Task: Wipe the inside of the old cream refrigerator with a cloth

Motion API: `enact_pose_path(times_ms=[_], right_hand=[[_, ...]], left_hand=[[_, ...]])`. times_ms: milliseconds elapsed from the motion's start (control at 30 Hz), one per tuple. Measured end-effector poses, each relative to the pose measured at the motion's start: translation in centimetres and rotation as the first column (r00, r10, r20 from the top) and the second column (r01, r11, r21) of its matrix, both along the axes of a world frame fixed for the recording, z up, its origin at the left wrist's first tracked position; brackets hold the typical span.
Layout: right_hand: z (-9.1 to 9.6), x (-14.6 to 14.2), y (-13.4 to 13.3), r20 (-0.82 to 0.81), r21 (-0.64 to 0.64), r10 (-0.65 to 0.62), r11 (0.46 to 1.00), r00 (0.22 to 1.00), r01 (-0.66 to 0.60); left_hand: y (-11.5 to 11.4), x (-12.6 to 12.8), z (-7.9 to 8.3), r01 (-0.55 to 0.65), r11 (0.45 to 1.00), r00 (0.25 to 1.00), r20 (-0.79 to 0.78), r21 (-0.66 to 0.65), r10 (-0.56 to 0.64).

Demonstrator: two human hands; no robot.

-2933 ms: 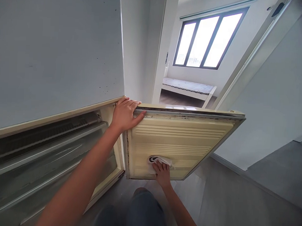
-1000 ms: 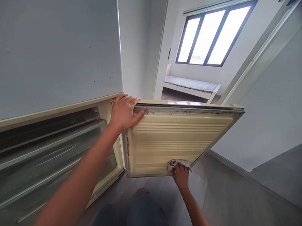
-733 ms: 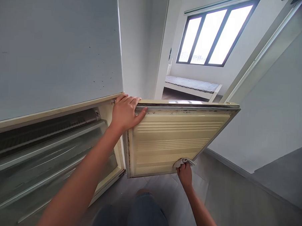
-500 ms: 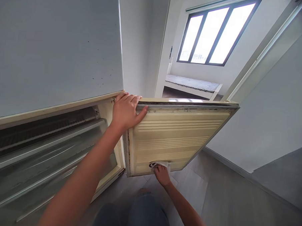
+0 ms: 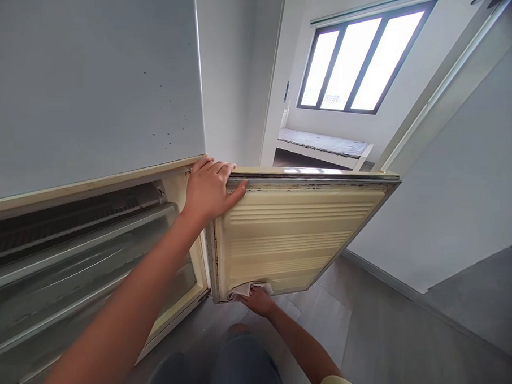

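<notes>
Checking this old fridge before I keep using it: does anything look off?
Yes: the door seal has dark grime along its upper edge and down its side, and the cream liner looks yellowed. Dark specks also dot the white panel above.

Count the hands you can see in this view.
2. The left hand grips the top edge of the open cream refrigerator door; the right hand presses a white cloth against that door's lower corner.

Bright daylight from window [image 5: 359, 60]; edges warped, soft
</notes>
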State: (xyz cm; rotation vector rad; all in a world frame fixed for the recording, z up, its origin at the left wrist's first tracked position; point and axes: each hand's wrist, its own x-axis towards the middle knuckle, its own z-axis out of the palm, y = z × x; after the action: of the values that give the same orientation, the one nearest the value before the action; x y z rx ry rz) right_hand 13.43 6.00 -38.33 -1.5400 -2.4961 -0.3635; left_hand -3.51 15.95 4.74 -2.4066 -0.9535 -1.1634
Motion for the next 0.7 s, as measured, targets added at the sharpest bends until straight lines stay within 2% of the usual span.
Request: enact_pose_path(times_ms=[100, 200, 267, 333, 400, 467, 567, 600, 633, 700], right_hand=[[0.0, 5.0, -1.3, -0.047, -0.097, -0.011, 0.995, 0.999, 0.007], [0.1, 9.9, -3.0, -0.161, -0.147, -0.149, 0.981, 0.976, 0.126], [0.2, 12.7, -4.2, -0.275, -0.16, -0.287, 0.955, 0.918, 0.25], [0.2, 14.9, -5.3, -0.41, -0.167, -0.442, 0.897, 0.798, 0.41], [0.0, 16.4, -5.9, -0.556, -0.184, -0.57, 0.794, 0.605, 0.58], [-0.2, 17.2, -5.8, -0.693, -0.232, -0.63, 0.654, 0.349, 0.72], [-0.4, 17.1, -4.5, -0.824, -0.388, -0.559, 0.436, -0.093, 0.812], [-0.5, 16.9, -3.9, -0.836, -0.453, -0.499, 0.39, -0.23, 0.802], [-0.5, 16.5, -3.2, -0.832, -0.515, -0.43, 0.366, -0.35, 0.775], [-0.5, 15.7, -2.0, -0.791, -0.612, -0.292, 0.377, -0.539, 0.695]], left_hand=[[0.0, 0.0, 0.1, 0.003, 1.0, 1.0, 0.001, -0.011, -0.003], [0.0, 0.0, 0.2, -0.001, 1.0, 1.0, -0.004, -0.015, 0.001], [0.1, 0.0, 0.2, 0.0, 1.0, 1.0, -0.011, -0.011, 0.0], [0.1, 0.0, 0.2, -0.004, 1.0, 1.0, -0.017, 0.001, 0.004], [0.1, 0.0, 0.2, -0.015, 1.0, 1.0, -0.021, 0.012, 0.015], [0.1, 0.0, 0.2, -0.024, 1.0, 0.999, -0.023, 0.015, 0.024], [0.0, 0.0, 0.2, -0.033, 0.999, 0.999, -0.027, 0.01, 0.033], [0.0, 0.0, 0.2, -0.035, 0.999, 0.999, -0.032, 0.009, 0.035], [-0.1, 0.0, 0.2, -0.035, 0.999, 0.999, -0.036, 0.008, 0.036], [-0.1, 0.0, 0.2, -0.033, 0.999, 0.999, -0.042, 0.006, 0.033]])
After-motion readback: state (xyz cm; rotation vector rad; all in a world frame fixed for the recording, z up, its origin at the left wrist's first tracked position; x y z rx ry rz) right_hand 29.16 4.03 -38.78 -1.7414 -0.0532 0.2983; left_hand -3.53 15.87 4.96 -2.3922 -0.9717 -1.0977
